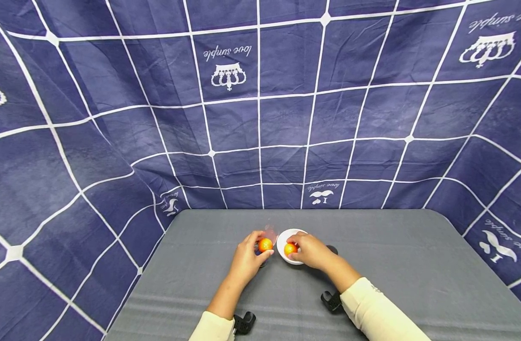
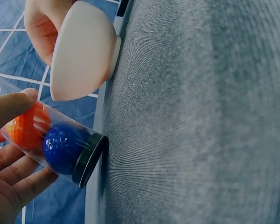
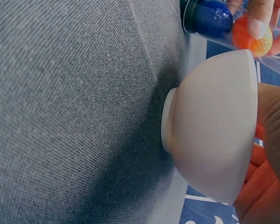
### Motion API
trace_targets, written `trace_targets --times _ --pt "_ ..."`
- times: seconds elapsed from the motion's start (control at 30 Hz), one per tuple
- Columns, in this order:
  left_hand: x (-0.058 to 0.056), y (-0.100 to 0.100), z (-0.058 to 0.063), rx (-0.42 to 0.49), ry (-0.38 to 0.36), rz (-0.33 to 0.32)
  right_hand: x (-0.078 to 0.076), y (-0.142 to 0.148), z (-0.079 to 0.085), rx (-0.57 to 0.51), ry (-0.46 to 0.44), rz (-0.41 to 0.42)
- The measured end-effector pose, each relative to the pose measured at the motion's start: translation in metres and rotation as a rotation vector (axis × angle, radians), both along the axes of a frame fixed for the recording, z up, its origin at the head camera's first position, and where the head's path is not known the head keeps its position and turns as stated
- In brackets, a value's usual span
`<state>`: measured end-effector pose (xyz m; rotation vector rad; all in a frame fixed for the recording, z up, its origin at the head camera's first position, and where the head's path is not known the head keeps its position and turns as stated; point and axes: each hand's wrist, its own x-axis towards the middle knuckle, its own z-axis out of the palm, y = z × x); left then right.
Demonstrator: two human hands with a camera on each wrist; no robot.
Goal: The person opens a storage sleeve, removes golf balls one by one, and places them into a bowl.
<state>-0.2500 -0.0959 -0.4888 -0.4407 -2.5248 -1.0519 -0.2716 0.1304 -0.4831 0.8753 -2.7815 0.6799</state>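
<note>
White bowl (image 3: 214, 126); orange, blue balls (image 2: 60, 148); gridded backdrop (image 1: 286, 123).

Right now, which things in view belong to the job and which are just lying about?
In the job: clear plastic tube, in left hand; shiny blue ball and orange ball inside it; second orange ball, in right hand; round white bowl.

Just surroundings: blue white-lined cloth backdrop; grey cloth-covered tabletop.

I'm working in a makeshift booth: blue printed curtains (image 1: 286, 121) are enclosing my grey cloth-covered bench (image 1: 392, 265).
</note>
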Motion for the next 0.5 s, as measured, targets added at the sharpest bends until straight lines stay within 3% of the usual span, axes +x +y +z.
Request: trace_targets --times 0.33,0.5 --pt "0.0010 -0.0004 -0.0005 0.004 0.003 0.002 0.0015 -0.0024 0.0012 0.010 0.004 -0.027" --pt "0.0018 -0.0003 -0.0015 0.011 0.012 -0.001 0.0029 -0.0016 0.0025 -0.048 0.003 -0.025"
